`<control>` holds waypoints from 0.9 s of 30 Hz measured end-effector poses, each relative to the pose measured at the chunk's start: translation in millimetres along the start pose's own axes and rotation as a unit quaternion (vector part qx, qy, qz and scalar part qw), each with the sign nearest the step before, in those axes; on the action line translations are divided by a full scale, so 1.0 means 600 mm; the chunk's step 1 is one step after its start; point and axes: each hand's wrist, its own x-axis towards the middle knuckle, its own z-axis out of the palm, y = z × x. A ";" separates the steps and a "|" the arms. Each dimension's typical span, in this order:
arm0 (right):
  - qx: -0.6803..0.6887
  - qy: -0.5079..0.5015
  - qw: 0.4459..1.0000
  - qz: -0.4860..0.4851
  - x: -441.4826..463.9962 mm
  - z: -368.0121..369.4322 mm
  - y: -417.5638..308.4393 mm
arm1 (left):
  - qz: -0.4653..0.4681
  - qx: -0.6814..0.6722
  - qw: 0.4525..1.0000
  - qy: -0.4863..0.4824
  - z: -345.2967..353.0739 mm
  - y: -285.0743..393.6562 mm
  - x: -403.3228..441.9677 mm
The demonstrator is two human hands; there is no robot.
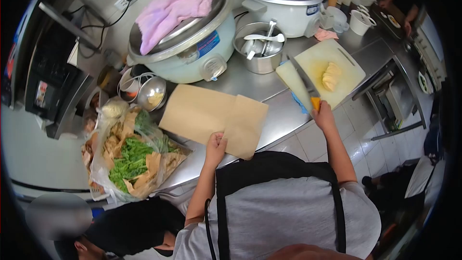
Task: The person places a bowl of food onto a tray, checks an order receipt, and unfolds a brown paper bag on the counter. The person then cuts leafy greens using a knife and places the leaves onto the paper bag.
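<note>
My left hand (216, 147) is closed on the near edge of a flat brown paper sheet (202, 110), which has a fold or overlap toward its right side. In my right hand (324, 114) is a kitchen knife (305, 77), gripped by its yellow handle, its blade pointing away from me above the left part of a pale cutting board (350, 74). A row of sliced pale-yellow food (331, 76) lies on the board, to the right of the blade. Something blue shows under the board's near left edge.
Two large rice cookers (192, 60) stand behind, one with a pink cloth (175, 9) on its lid. A metal pot (260, 62) holds ladles and spoons. At left are a plastic bag of leafy greens (130, 161) and a metal bowl (152, 92). Other people are at lower left and right.
</note>
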 end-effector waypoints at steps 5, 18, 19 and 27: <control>-0.123 0.039 0.979 -0.158 0.021 -0.021 -0.102 | 0.004 -0.033 0.999 0.029 0.018 0.008 -0.026; 0.117 -0.346 0.863 -0.348 -0.046 0.087 -0.307 | -0.017 -0.174 0.982 0.073 0.022 -0.052 -0.103; 0.080 -0.267 0.842 -0.462 -0.075 0.048 -0.336 | -0.009 -0.199 0.978 0.060 0.023 -0.059 -0.108; 0.262 -0.272 0.870 -0.317 -0.132 -0.015 -0.345 | 0.093 0.042 0.987 0.128 -0.041 0.035 -0.067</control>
